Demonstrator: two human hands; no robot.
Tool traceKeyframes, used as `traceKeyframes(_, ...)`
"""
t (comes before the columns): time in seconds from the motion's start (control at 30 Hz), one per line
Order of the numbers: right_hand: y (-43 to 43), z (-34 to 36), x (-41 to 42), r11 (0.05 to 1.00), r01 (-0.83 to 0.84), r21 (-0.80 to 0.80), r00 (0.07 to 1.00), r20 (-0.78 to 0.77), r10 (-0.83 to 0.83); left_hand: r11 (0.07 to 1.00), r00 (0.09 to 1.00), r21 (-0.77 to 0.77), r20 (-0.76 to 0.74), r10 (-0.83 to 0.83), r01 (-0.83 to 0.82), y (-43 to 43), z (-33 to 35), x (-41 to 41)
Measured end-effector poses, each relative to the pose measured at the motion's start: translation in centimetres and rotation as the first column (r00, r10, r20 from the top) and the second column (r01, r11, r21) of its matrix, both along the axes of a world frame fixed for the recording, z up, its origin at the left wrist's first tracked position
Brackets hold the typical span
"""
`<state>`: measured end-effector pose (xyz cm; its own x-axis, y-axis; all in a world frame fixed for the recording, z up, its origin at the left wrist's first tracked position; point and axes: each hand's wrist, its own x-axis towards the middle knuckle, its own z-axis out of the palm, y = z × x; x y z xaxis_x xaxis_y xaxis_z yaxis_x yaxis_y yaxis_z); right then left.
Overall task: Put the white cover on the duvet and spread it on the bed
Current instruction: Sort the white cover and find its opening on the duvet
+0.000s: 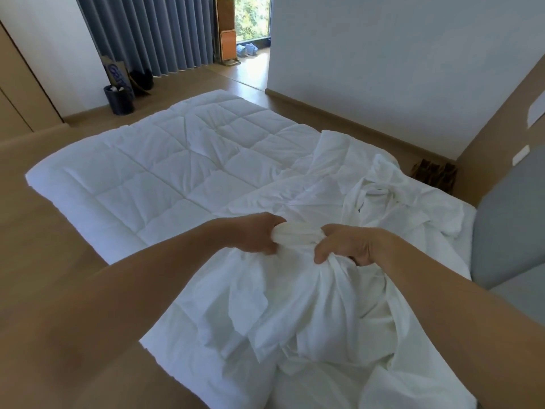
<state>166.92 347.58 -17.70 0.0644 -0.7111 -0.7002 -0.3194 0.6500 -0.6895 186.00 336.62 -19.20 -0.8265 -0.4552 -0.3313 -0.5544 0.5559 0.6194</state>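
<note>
cover gathered in both hands, duvet bare behind it

bunched white cover [295, 305] lies nearest us, its folds heaped over the near edge of the bed [460, 255] and rising to our hands. our left hand [256, 234] and right hand [351, 246] sit close together just above the heap. the fingers [265, 246] of each are curled tight round a gathered handful of the cloth, with a short twisted band of it stretched between them. nothing else is in either grip.

more of the cover sprawls in loose creases to the right, toward the grey headboard [507, 219]. past our hands the quilted duvet [165, 160] lies flat across the bed, its stitched squares plainly on show. the crumpled cover overlaps its right side.

we judge the task to be at an early stage. the duvet shows no cover over it, and we seem to be working along the cloth for an opening or a corner, though we cannot tell which part we hold. what is left, as we read it, is feeding the duvet in, matching the corners, shaking it down and spreading the whole thing flat.

farther off, a dark bin [119, 98] stands on the wooden floor below the blue-grey curtain [153, 33].
</note>
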Motion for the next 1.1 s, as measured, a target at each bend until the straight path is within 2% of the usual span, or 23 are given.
traceKeyframes(0.1,0.0,0.2,0.5,0.999,0.009,0.036,0.999,-0.051,-0.007,0.961,0.992,-0.259,0.107,-0.069,0.095,-0.3,-0.1,0.3)
traceKeyframes(0.2,-0.6,0.9,1.4,0.998,-0.009,0.062,0.995,-0.100,0.015,0.884,0.986,-0.440,0.113,-0.119,0.157,-0.7,-0.3,0.9)
traceKeyframes(0.27,-0.9,1.8,2.0,0.994,-0.049,0.095,0.995,-0.079,0.057,0.827,0.983,-0.531,0.096,-0.155,0.182,-1.2,-0.3,1.3)
traceKeyframes(0.33,-1.0,2.5,2.8,0.992,-0.070,0.103,0.994,-0.074,0.078,0.826,0.987,-0.541,0.059,-0.150,0.158,-1.7,-0.3,1.8)
traceKeyframes(0.43,-1.2,2.6,3.6,0.999,-0.023,0.043,0.992,-0.121,0.028,0.909,0.992,-0.397,0.016,-0.128,0.124,-2.2,0.2,2.5)
traceKeyframes(0.53,-1.2,2.4,4.1,0.994,0.103,-0.025,0.988,-0.113,-0.105,0.987,0.992,-0.110,-0.025,-0.120,0.117,-2.2,1.1,3.0)
traceKeyframes(0.63,-1.5,2.9,5.6,0.990,0.113,-0.088,0.979,-0.161,-0.126,0.986,0.980,0.164,-0.197,-0.002,0.035,-1.2,1.5,3.1)
traceKeyframes(0.73,-1.7,3.7,6.5,0.991,0.082,-0.105,0.970,-0.220,-0.104,0.980,0.962,0.199,-0.270,0.045,0.009,-0.7,0.9,3.3)
traceKeyframes(0.87,-0.8,4.7,6.7,0.988,-0.117,0.098,0.954,-0.266,0.140,0.965,0.976,0.224,-0.197,-0.092,0.136,-1.3,0.9,4.6)
traceKeyframes(1.0,-0.8,4.8,7.8,0.965,-0.197,0.174,0.872,-0.418,0.254,0.926,0.972,0.358,-0.233,-0.038,0.122,-2.3,1.7,5.8)
traceKeyframes(1.1,-1.6,4.5,8.7,0.942,-0.255,0.220,0.775,-0.536,0.335,0.922,0.974,0.377,-0.228,-0.002,0.090,-3.1,1.5,6.2)
